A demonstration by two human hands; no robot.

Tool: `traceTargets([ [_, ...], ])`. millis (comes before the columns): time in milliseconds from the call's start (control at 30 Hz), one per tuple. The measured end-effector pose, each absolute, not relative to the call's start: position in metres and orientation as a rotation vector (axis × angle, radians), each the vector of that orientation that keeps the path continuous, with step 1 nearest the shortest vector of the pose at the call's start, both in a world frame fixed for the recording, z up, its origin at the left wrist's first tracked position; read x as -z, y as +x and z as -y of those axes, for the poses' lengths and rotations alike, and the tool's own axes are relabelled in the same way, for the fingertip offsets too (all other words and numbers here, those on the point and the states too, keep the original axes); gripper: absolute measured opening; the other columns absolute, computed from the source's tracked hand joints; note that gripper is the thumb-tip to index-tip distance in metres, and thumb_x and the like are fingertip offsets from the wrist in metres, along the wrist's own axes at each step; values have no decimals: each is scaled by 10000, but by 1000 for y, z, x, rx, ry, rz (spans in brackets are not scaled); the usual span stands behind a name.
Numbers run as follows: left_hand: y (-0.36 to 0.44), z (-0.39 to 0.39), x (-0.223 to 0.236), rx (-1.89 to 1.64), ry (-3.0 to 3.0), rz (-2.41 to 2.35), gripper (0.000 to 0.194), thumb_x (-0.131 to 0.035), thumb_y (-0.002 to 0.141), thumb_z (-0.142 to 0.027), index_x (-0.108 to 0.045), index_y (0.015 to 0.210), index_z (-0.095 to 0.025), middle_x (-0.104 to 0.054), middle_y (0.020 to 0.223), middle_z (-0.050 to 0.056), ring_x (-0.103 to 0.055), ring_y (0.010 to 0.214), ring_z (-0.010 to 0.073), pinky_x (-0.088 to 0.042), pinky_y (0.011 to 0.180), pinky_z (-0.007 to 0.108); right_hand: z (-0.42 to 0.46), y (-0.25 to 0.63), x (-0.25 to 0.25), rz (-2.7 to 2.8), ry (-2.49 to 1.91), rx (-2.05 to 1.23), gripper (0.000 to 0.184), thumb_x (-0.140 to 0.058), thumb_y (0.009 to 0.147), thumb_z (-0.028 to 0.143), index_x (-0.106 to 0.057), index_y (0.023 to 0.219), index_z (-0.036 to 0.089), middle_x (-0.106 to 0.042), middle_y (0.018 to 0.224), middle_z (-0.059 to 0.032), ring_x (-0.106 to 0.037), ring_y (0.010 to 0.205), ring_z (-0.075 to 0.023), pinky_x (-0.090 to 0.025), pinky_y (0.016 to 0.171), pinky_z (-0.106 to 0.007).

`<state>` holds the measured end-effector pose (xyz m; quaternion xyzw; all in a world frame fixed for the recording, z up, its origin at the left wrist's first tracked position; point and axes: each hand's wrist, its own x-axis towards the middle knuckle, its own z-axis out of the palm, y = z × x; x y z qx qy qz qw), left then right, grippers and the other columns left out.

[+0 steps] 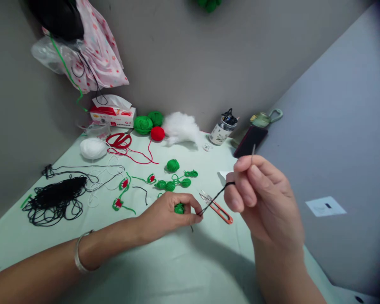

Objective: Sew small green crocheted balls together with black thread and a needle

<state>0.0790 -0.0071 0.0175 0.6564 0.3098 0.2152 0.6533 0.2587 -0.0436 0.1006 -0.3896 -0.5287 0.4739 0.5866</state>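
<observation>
Thumb and index finger of my right hand (266, 194) pinch a thin needle (253, 153), its end pointing up. Black yarn (215, 196) runs from that hand's curled fingers down to my left hand (172, 211). There the left fingertips are closed on the yarn, and a short tail hangs below. A small green ball (179, 208) shows inside the curve of the left fingers; I cannot tell whether they hold it. Orange-handled thread snips (221, 212) lie on the table between the hands. Small green crocheted pieces (170, 185) rest just beyond the left hand.
To the left lie tangled black yarn (58, 198), red-and-green pieces (123, 183), a white yarn ball (93, 148) and red scissors (119, 140). Along the wall stand a tissue box (114, 116), green yarn balls (143, 125), white stuffing (181, 128), a jar (221, 131) and a phone (251, 141).
</observation>
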Motion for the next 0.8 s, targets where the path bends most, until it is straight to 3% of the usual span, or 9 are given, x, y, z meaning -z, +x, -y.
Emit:
traceTargets([
  [167,78,6,-12,-464,1498,-605,71,-759,753,-273,-761,743,-203,-659,729,-7,-549,706,141,-406,679,257,41,272,-109,1149,-889,-996,134,-585,957,290,-711,913,271,-309,512,57,-387,423,-112,-348,384,-232],
  [267,77,0,-10,-487,1439,-645,115,-780,742,-320,-768,727,-206,-689,745,4,-565,712,150,-412,679,260,42,280,-117,1094,-851,-950,146,-591,943,255,-725,885,238,-301,511,53,-369,422,-103,-325,368,-224],
  [533,72,-12,-9,-473,1196,-746,298,-620,846,-449,-626,723,-178,-455,568,-47,-366,513,102,-271,517,243,55,283,-126,1169,-741,-883,196,-550,941,168,-740,893,180,-319,461,51,-330,351,-82,-256,292,-209],
  [700,74,-11,-6,-446,1613,-827,264,-579,818,-315,-538,596,-178,-497,601,-26,-436,605,130,-313,584,254,63,280,-126,1247,-695,-833,150,-597,926,210,-738,876,198,-285,395,77,-232,258,-64,-188,235,-213],
  [800,75,-10,-4,-420,1712,-844,144,-584,782,-258,-582,658,-184,-551,652,-22,-477,633,141,-331,600,256,65,292,-122,1300,-689,-764,104,-647,913,268,-740,867,270,-321,377,76,-191,237,-72,-177,234,-246],
])
